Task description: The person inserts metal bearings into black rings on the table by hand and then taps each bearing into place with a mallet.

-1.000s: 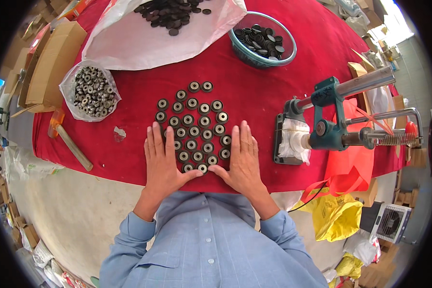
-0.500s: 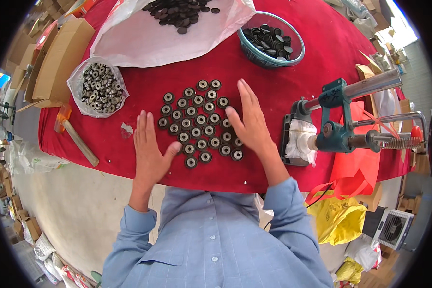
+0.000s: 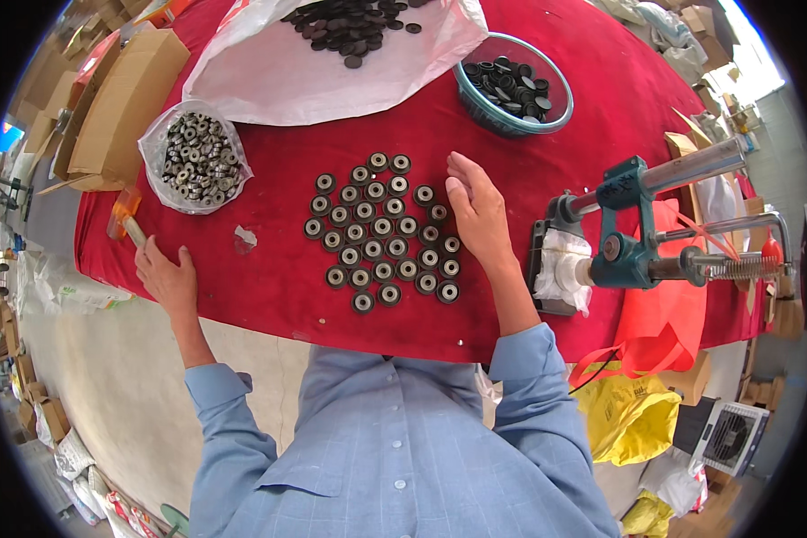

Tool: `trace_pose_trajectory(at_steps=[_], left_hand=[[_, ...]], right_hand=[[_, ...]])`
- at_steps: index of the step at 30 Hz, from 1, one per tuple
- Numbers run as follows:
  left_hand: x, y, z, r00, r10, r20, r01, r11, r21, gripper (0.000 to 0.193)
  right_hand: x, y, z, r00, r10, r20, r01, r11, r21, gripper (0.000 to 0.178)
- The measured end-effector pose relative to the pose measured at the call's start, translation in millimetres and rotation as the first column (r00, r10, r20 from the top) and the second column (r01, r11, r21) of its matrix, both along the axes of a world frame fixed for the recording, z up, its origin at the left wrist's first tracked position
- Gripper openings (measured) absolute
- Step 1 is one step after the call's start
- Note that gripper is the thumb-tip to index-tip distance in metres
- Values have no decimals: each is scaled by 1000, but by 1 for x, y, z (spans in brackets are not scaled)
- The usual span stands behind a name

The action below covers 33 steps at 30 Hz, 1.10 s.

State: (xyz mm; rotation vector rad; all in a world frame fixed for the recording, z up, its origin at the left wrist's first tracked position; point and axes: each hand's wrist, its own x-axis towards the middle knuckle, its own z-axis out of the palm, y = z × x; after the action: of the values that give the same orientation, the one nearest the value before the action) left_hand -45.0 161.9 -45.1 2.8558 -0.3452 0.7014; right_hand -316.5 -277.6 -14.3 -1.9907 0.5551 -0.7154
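Note:
My left hand [image 3: 168,278] lies over the wooden handle of a hammer [image 3: 134,229] at the table's left, with its thumb apart and fingers stretched along the handle. The hammer's orange head shows beyond my fingertips; most of the handle is hidden under the hand. My right hand [image 3: 480,206] rests on the red cloth, its fingers loosely extended and holding nothing. It is just right of a cluster of black-rimmed metal bearings [image 3: 383,271], which lie flat in rough rows, several of them touching.
A clear bag of metal bearings [image 3: 195,166] stands at left beside a cardboard box [image 3: 121,112]. Black discs [image 3: 345,36] lie on a white sack [image 3: 269,90]; a teal bowl [image 3: 511,121] holds black caps. A green hand press [image 3: 623,224] stands at right, near a red bag [image 3: 663,314].
My left hand has moved left from the bearings to the hammer handle. My right hand has come slightly away from the cluster, its fingers now closer together.

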Motion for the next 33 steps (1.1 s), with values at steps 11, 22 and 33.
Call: trace_pose_trajectory(at_steps=[11,22,33], left_hand=[[57,107,-8,802,-196,-564,-262,733,-628,37],[-271,-127,43,616,-768,-175,63,270,-961,61],[-185,-154,62,580,-789,-203,686,607,-400,92]], right_hand=[[-56,42,32,991,32,127,-80,919,387,32],[-37,153,79,829,554,84,-560,822,106,76],[-105,44,47,957,-261,-126,207,919,-335,71]])
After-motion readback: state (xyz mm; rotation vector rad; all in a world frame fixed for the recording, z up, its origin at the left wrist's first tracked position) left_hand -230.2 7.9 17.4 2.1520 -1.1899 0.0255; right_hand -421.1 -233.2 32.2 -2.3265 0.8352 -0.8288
